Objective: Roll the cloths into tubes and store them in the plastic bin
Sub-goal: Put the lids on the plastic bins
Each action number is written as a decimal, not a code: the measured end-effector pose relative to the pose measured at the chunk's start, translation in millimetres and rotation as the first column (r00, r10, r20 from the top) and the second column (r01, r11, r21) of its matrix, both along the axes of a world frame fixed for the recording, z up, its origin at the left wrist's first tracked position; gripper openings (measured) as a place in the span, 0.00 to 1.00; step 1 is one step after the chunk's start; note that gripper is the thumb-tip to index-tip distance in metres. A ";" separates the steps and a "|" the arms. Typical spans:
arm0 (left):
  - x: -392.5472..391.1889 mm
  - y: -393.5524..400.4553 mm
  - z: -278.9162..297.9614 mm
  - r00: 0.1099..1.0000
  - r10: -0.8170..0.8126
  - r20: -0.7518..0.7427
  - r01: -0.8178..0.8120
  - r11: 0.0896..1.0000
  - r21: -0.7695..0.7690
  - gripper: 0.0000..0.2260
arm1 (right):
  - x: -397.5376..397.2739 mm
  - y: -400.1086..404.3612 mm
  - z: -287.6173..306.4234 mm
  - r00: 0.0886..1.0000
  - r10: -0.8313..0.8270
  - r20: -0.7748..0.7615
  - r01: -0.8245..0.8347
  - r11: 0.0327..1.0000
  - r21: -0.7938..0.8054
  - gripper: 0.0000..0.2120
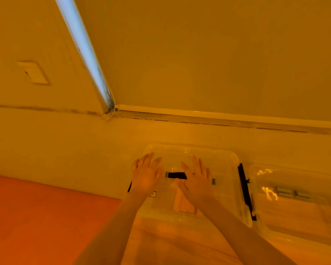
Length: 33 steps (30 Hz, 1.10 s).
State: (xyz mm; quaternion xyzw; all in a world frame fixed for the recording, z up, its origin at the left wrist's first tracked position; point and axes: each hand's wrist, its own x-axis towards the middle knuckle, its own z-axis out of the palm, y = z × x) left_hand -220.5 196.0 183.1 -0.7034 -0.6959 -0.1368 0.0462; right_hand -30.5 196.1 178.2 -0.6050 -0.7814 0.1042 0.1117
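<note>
Left fingers: the left hand (146, 176) has its fingers (149, 157) straight and slightly fanned, pointing away from the person, holding nothing; the palm faces down over the left end of the bin.
Right fingers: the right hand (197, 182) is likewise spread flat, fingers (196, 162) long and loose, thumb angled inward; whether the palm touches the plastic below cannot be told.
Between the hands: a black handle (177, 175) lies across the middle of the clear top surface, with a small grey clip (213, 181) just right of the right hand.
Cloth: a pale rolled cloth (182, 202) shows through the clear plastic, under and just in front of the right palm, lying inside the bin.
Plastic bin: the clear plastic bin (225, 159) sits on the pale floor close to the wall; a black latch (246, 190) runs down its right end and another dark latch (130, 186) peeks out beside the left wrist.
Neighbour: a second clear container (298, 207) stands just to the right, touching or nearly touching the bin.
Surroundings: an orange mat (36, 217) covers the floor at lower left; a bluish strip of light (84, 48) climbs the wall.
</note>
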 end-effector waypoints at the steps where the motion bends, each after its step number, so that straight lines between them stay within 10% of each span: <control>1: -15.8 -3.8 1.7 1.000 0.020 -0.004 -0.020 0.999 -0.046 0.25 | -15.7 -2.0 -4.8 0.999 0.028 0.036 -0.027 0.999 -0.027 0.36; 9: -79.6 -24.8 -24.4 0.952 0.113 0.284 -0.010 0.940 -0.341 0.34 | -64.2 -13.7 -19.3 0.969 0.072 0.235 -0.048 0.993 -0.107 0.34; 18: -78.0 -8.8 -32.9 0.698 0.236 0.676 0.122 0.891 -0.438 0.35 | -67.2 -12.0 -20.4 0.957 0.052 0.287 -0.013 0.991 -0.135 0.33; 33: -44.6 -5.7 -24.0 0.856 0.219 0.468 -0.024 0.922 -0.387 0.41 | -66.8 -10.9 -26.5 0.970 0.043 0.240 -0.004 0.987 -0.162 0.34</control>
